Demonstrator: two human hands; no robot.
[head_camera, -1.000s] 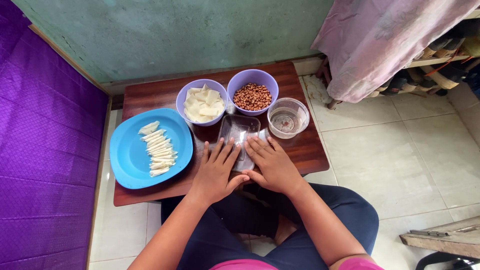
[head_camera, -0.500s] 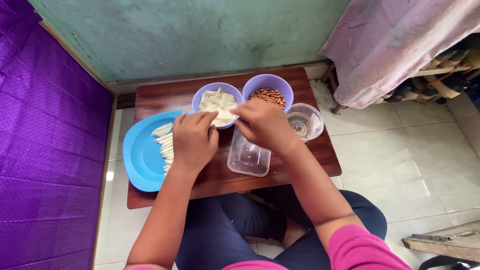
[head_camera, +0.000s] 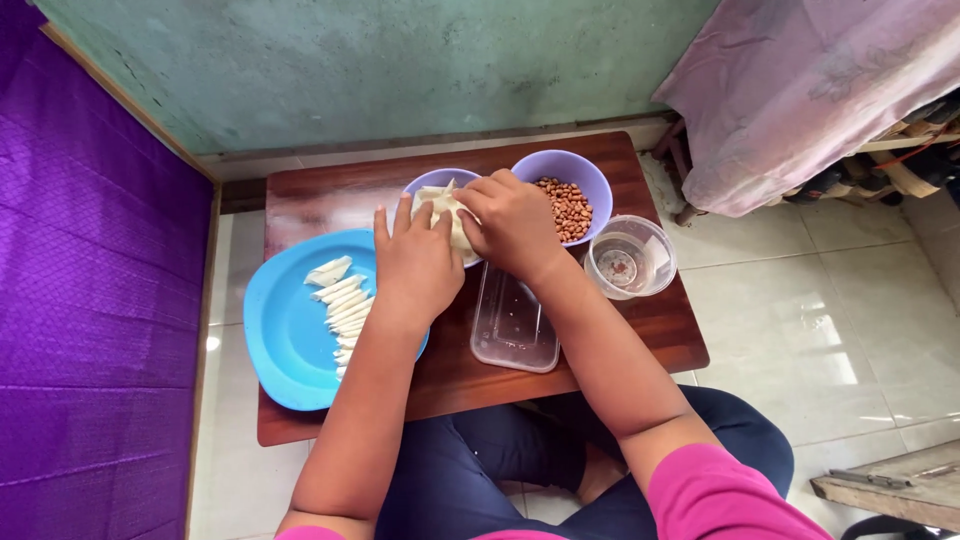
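Both hands reach into a lilac bowl of pale dough wrappers at the back of a low wooden table. My left hand lies over the bowl's near rim with fingers spread on the wrappers. My right hand pinches a wrapper at the stack's right side. Left of the hands, a blue plate holds several rolled white pieces. A second lilac bowl holds peanuts.
An empty clear rectangular container lies under my right forearm. A clear round cup with a little water stands at the table's right. A purple mat covers the floor on the left. Pink cloth hangs at the upper right.
Both hands rose from resting on the clear container near the table's front and moved back to the bowl of wrappers, where the right hand now pinches one.
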